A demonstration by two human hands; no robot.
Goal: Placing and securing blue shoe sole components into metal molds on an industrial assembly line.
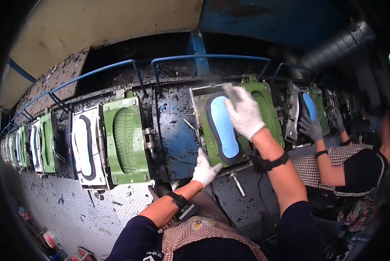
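Open green sole mould on the blue press line, directly ahead of the worker, with a light-blue sole seated in its dark-rimmed cavity. The gloved right hand, fingers spread, lies on the sole's upper end as if starting to peel it out, while the gloved left hand braces flat on the mould's lower edge, gripping nothing. The next move probably calls for a firm pinch on the sole's rim and an even lift.
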